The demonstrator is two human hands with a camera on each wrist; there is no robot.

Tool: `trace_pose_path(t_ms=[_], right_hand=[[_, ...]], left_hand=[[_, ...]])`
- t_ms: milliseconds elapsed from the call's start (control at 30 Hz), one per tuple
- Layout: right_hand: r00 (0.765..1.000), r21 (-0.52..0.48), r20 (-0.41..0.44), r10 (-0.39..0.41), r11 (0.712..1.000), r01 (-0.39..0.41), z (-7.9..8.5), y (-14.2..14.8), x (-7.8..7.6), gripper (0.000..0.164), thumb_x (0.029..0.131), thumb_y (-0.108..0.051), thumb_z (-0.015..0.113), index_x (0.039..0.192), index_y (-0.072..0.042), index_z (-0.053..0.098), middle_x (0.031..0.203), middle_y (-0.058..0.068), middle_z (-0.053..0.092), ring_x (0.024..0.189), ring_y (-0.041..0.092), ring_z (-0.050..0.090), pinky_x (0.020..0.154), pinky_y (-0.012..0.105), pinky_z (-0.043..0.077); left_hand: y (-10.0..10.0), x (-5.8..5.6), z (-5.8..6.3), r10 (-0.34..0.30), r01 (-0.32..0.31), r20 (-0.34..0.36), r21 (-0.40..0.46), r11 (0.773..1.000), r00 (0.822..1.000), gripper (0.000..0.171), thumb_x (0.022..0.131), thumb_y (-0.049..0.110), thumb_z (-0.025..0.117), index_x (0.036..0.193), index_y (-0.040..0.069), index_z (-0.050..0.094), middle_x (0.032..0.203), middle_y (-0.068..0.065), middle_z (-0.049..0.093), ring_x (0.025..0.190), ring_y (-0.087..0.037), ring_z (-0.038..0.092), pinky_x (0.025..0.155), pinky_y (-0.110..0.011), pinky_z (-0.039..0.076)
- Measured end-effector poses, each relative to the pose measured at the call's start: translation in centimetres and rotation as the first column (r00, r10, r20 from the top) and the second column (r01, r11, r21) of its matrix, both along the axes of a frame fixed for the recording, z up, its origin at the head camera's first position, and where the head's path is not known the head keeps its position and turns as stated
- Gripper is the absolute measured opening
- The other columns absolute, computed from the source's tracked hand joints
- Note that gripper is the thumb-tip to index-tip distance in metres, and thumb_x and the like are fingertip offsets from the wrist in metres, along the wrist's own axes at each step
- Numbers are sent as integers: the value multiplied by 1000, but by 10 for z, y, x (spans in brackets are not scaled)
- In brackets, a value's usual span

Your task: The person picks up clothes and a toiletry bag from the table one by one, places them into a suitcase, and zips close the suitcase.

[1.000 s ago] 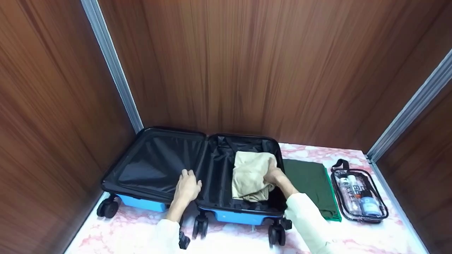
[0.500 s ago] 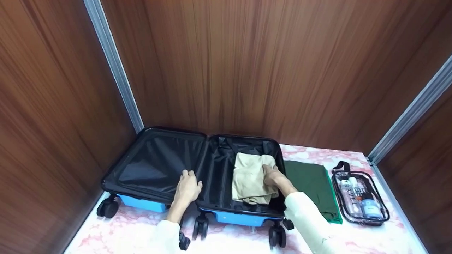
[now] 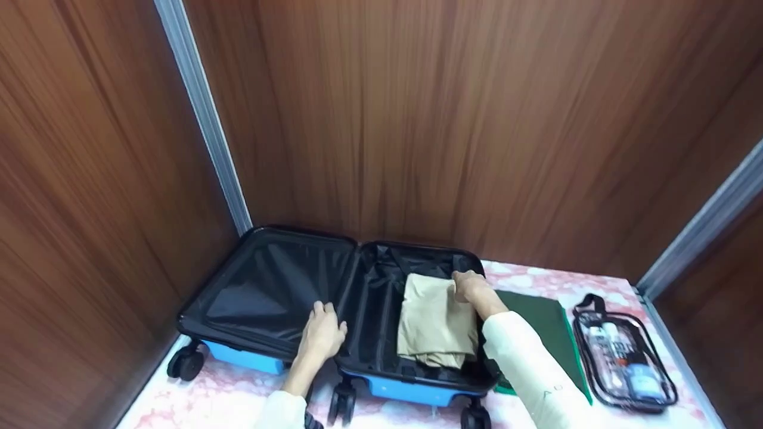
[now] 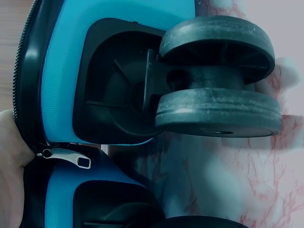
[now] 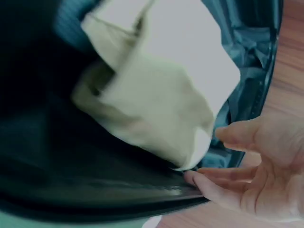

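A black-lined blue suitcase (image 3: pixel 280 286) lies spread open on the floor. In its right half sits a folded beige cloth garment (image 3: pixel 438 322), with a loose folded end at the near side. My right hand (image 3: pixel 475 292) is at the garment's far right corner, over the suitcase rim. In the right wrist view the thumb and fingers (image 5: pixel 209 185) are parted, fingertips right at the garment's corner. My left hand (image 3: pixel 322 333) rests on the near edge of the left half, close to the middle seam. Beside it in the left wrist view is a metal zip pull (image 4: pixel 71 156).
Right of the suitcase lies a folded dark green cloth (image 3: pixel 536 316), partly behind the right sleeve. Further right is a clear toiletry bag (image 3: pixel 623 357) with bottles inside. Black wheels (image 3: pixel 186 360) jut out at the suitcase's near side. Wood-grain walls (image 3: pixel 417 131) stand close behind and at both sides.
My right hand has moved from the garment's right side to its far corner, and the garment lies flatter and neater. My left hand stays put. The head view has tilted up slightly.
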State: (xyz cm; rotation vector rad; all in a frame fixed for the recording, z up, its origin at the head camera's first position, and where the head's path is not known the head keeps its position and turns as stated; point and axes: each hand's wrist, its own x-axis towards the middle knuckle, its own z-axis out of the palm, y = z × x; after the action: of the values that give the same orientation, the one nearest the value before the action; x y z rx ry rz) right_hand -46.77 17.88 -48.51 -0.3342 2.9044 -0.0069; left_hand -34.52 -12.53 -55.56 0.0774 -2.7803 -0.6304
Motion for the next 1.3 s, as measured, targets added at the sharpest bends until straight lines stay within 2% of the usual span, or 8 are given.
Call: trace_pose_path(t_ms=[267, 500, 700, 800, 900, 1100, 1200, 1300], right_hand=[[990, 17, 74, 123, 992, -125, -9, 0, -33, 51, 81, -15, 63, 129, -1, 49, 121, 26, 56, 116, 38, 52, 95, 49, 44], [986, 36, 105, 126, 991, -130, -29, -4, -43, 54, 88, -35, 61, 123, 5, 51, 120, 29, 56, 113, 39, 54, 93, 52, 44], [979, 74, 138, 151, 984, -162, -35, -15, -54, 28, 86, -29, 60, 87, -1, 62, 79, 11, 57, 71, 22, 50, 67, 37, 46], [971, 81, 126, 202, 974, -213, -37, -18, -58, 21, 82, -22, 60, 85, -2, 62, 71, 7, 50, 66, 22, 45, 62, 35, 41], [975, 66, 120, 189, 978, -198, -35, -18, -60, 33, 84, -26, 63, 105, -2, 61, 95, 17, 59, 90, 31, 56, 79, 41, 47], [985, 14, 167, 51, 998, -55, -35, -16, -63, 75, 85, -40, 64, 138, 3, 34, 136, 30, 41, 127, 44, 38, 101, 54, 36], [980, 48, 177, 87, 994, -97, -37, -15, -64, 66, 86, -44, 60, 128, 5, 46, 128, 27, 50, 122, 44, 43, 103, 53, 33], [972, 101, 174, 157, 979, -176, -39, -15, -66, 47, 88, -46, 56, 96, 0, 63, 105, 18, 62, 106, 36, 54, 104, 56, 30]], left_hand=[[0, 1, -1, -9, 9, -12, -17, 1000, 1000, 50, 83, 20, 65, 119, -11, 50, 108, -22, 47, 100, -38, 53, 87, -43, 46], [1, 1, -1, -23, 23, -5, -30, 999, 1000, 52, 83, 21, 64, 121, -11, 48, 110, -23, 46, 100, -37, 53, 86, -43, 47], [0, 0, -1, -11, 11, -2, -19, 1000, 1000, 52, 83, 20, 64, 122, -11, 48, 110, -22, 46, 102, -38, 52, 88, -43, 46], [-1, -1, -1, -5, 5, -1, -28, 1000, 1000, 52, 83, 21, 64, 122, -10, 48, 110, -21, 46, 102, -37, 52, 88, -43, 46], [-2, -3, 0, -9, 9, 0, -39, 999, 1000, 52, 83, 21, 64, 122, -10, 48, 110, -21, 46, 101, -36, 52, 87, -42, 46], [-3, -4, -1, 0, 0, -6, -53, 999, 1000, 52, 83, 22, 64, 122, -10, 48, 110, -20, 46, 100, -34, 53, 86, -41, 47], [-3, -3, -2, 2, -2, -4, -55, 999, 1000, 52, 83, 22, 64, 122, -10, 48, 110, -20, 46, 100, -34, 53, 86, -41, 47], [-3, -3, -2, -2, 2, -9, -51, 999, 1000, 51, 83, 21, 64, 121, -10, 49, 109, -20, 46, 100, -35, 53, 86, -41, 47]])
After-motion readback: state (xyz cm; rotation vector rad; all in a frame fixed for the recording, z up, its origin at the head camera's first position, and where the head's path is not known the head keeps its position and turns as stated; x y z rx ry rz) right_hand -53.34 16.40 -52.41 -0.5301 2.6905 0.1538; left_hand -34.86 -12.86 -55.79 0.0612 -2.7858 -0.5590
